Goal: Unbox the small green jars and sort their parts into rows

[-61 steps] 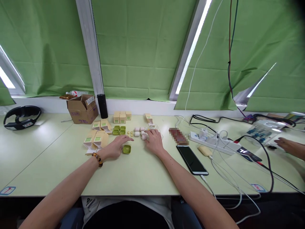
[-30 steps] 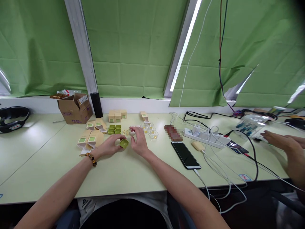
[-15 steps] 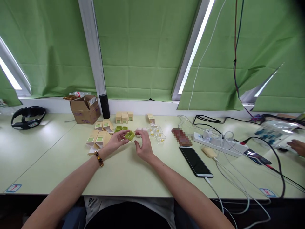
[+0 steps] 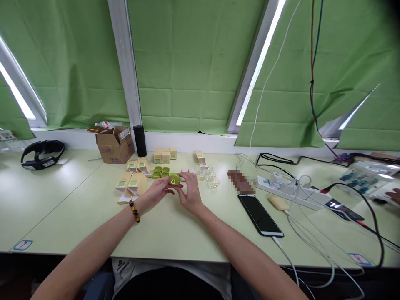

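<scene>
A small green rounded-square case (image 4: 174,179) with a pale avocado-like mark on its face is held up between my hands. My left hand (image 4: 157,190) grips its left side with thumb and fingers. My right hand (image 4: 190,194) pinches it from the right. Just behind my left fingers stands a cluster of several green cases (image 4: 160,171). Clear faceted containers with yellow centres (image 4: 208,178) lie to the right of my right hand. Small whitish pieces are partly hidden behind my right fingers. Opened beige cartons (image 4: 133,185) lie left of my left hand.
Closed beige cartons (image 4: 165,156) and one opened carton (image 4: 200,158) stand farther back. A cardboard box (image 4: 115,146), black cylinder (image 4: 140,141) and headphones (image 4: 43,155) are at left. A phone (image 4: 261,216), power strip (image 4: 284,189) and cables lie right; another person's hand (image 4: 394,196) shows at the edge.
The green case has turned from showing its hollow, open side to showing its marked face. My right fingers have come in to touch it. The view has shifted slightly.
</scene>
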`<act>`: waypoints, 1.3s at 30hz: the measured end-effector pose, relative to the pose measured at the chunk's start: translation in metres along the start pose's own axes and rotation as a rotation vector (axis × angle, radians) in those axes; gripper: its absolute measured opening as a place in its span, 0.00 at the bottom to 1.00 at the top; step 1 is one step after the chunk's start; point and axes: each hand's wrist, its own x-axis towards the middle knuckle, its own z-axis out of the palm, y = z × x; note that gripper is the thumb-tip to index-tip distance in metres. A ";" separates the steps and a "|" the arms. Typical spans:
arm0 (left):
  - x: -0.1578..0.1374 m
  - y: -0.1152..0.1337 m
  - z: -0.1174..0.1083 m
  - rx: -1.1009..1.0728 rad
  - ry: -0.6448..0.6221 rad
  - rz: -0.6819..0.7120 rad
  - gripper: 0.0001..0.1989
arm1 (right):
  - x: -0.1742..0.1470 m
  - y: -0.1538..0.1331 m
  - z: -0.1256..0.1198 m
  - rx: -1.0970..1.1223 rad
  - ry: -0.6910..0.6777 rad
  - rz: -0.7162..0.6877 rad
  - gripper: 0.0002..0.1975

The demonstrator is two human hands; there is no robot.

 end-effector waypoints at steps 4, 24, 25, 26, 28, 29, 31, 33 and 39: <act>-0.002 -0.001 0.001 -0.017 -0.001 -0.011 0.26 | 0.000 0.002 0.001 0.064 0.027 0.006 0.20; -0.005 -0.008 -0.011 1.009 0.244 0.677 0.18 | -0.001 -0.005 0.007 0.474 -0.013 0.287 0.21; -0.005 -0.008 -0.009 1.014 0.238 0.699 0.17 | 0.000 -0.005 0.008 0.473 -0.008 0.296 0.21; -0.005 -0.007 -0.008 1.010 0.235 0.712 0.16 | 0.000 -0.005 0.008 0.473 -0.002 0.305 0.20; -0.004 -0.007 -0.006 0.997 0.231 0.723 0.13 | 0.001 -0.006 0.008 0.469 0.010 0.313 0.17; -0.004 -0.008 -0.005 0.992 0.233 0.724 0.11 | 0.001 -0.007 0.007 0.465 0.014 0.311 0.16; -0.003 -0.009 -0.006 0.977 0.254 0.718 0.09 | 0.002 -0.008 0.006 0.460 0.008 0.300 0.14; -0.002 -0.010 -0.008 0.950 0.291 0.703 0.08 | 0.003 -0.010 0.005 0.474 -0.017 0.293 0.17; -0.002 -0.012 -0.009 0.901 0.368 0.660 0.08 | 0.001 -0.011 0.006 0.596 -0.030 0.350 0.22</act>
